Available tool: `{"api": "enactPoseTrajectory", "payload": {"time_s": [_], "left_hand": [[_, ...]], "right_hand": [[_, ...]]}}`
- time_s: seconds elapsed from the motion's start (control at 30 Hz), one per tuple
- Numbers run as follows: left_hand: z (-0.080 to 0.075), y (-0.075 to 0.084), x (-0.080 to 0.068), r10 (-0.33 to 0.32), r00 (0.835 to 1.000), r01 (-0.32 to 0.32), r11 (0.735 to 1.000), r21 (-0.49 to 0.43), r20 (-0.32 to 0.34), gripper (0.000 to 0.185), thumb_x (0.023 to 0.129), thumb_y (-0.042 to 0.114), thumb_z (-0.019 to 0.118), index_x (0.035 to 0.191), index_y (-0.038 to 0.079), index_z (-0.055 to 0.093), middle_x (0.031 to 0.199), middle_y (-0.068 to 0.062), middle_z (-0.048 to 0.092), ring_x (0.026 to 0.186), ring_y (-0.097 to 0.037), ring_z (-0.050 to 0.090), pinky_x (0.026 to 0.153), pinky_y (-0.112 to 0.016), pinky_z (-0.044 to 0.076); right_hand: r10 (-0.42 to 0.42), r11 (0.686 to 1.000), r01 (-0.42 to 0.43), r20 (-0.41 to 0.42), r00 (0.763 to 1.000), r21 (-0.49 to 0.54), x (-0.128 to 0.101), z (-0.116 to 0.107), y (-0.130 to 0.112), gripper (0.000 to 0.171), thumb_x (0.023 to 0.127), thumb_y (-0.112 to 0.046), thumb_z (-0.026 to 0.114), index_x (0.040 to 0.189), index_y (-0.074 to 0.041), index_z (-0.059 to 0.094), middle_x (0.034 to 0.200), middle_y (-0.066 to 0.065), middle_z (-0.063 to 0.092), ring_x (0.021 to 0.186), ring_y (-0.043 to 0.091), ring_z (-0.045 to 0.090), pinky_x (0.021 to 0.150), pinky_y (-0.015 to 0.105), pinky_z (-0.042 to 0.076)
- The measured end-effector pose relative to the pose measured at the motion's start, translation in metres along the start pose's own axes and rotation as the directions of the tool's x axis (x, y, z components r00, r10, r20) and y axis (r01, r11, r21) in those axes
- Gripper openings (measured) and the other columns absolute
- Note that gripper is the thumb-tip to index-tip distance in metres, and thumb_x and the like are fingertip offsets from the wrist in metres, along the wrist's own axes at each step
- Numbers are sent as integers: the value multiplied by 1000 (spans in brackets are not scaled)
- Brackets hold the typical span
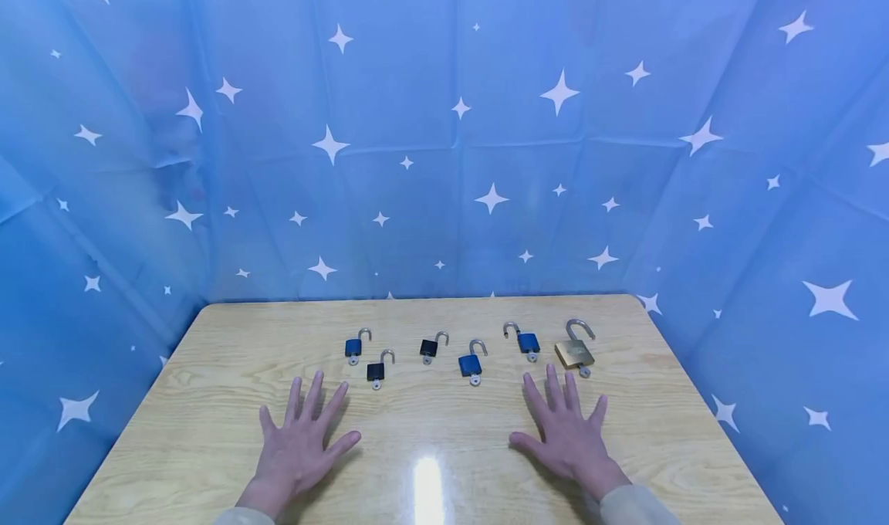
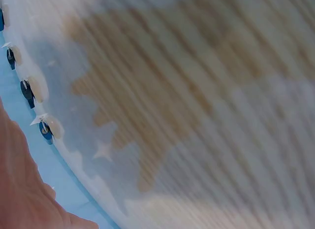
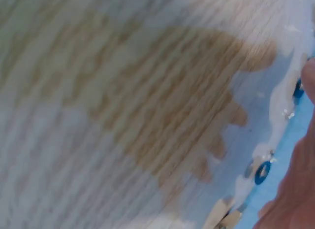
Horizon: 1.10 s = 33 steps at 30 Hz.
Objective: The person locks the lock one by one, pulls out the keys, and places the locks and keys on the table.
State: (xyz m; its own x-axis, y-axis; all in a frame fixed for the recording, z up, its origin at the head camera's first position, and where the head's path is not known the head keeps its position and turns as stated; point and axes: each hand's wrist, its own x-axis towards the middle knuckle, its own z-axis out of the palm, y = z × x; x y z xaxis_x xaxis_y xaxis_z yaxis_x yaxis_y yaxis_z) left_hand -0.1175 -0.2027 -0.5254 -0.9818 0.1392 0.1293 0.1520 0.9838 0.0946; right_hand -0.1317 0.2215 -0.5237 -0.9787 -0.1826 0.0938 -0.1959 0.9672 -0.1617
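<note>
Several small padlocks lie in a loose row on the wooden table (image 1: 208, 401), all with shackles swung open and keys in them. Among them are a blue padlock (image 1: 354, 347), a dark padlock (image 1: 376, 370), a black padlock (image 1: 429, 347), two more blue padlocks (image 1: 470, 364) (image 1: 529, 343) and a larger brass padlock (image 1: 574, 352). My left hand (image 1: 300, 438) lies flat on the table with fingers spread, just short of the dark padlock. My right hand (image 1: 566, 431) lies flat too, its fingertips just below the brass padlock. Neither hand holds anything.
A blue cloth with white stars (image 1: 444, 139) closes in the table at the back and both sides. The wrist views show only blurred wood grain (image 2: 197, 91) (image 3: 147, 101), with tiny padlocks at the frame edges.
</note>
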Motion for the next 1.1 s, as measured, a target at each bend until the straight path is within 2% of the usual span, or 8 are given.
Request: {"api": "enactPoseTrajectory", "payload": {"time_s": [0.17,0.3,0.4,0.57,0.83,1.1], "left_hand": [[0,0,-1,11,1000,-11,1000,-2,1,78,86,79,38,152,39,27,162,-8,22,149,-40,17,101,-82,12],[-3,1,0,32,999,-32,999,7,-11,76,87,77,39,151,37,31,162,-8,23,148,-38,18,105,-79,14],[-9,3,3,53,999,-53,999,11,-9,74,89,76,38,149,34,36,161,-8,25,148,-38,20,108,-74,16],[-21,7,12,74,997,-74,997,-1,5,69,92,72,37,144,28,47,158,-9,34,147,-36,26,111,-67,22],[-35,15,32,67,995,-63,997,-51,71,60,94,64,45,132,20,60,145,-11,50,135,-37,43,102,-62,37],[-37,21,50,61,990,-54,997,-56,128,57,95,61,45,126,16,64,132,-10,60,125,-36,53,100,-60,40]], "right_hand": [[1,1000,-1,0,1000,-5,-3,-3,1,94,79,-78,53,154,-28,26,162,18,16,146,48,14,99,84,7],[-18,999,17,-22,1000,-29,-3,-6,4,91,82,-73,55,154,-28,26,161,17,21,146,45,19,102,81,12],[-45,997,43,-33,998,-62,-2,-11,4,86,85,-67,58,154,-27,28,159,16,28,144,43,27,105,76,20],[-103,992,101,-26,994,-74,3,-22,2,75,88,-54,63,149,-20,38,150,17,42,134,41,43,99,66,37],[-147,988,146,-4,989,-52,17,-36,-18,49,90,-42,66,127,-10,60,121,12,63,115,33,57,95,56,44],[-180,984,180,-11,984,-8,35,-32,-42,26,88,-31,70,105,-11,69,103,6,69,100,28,62,90,51,48]]}}
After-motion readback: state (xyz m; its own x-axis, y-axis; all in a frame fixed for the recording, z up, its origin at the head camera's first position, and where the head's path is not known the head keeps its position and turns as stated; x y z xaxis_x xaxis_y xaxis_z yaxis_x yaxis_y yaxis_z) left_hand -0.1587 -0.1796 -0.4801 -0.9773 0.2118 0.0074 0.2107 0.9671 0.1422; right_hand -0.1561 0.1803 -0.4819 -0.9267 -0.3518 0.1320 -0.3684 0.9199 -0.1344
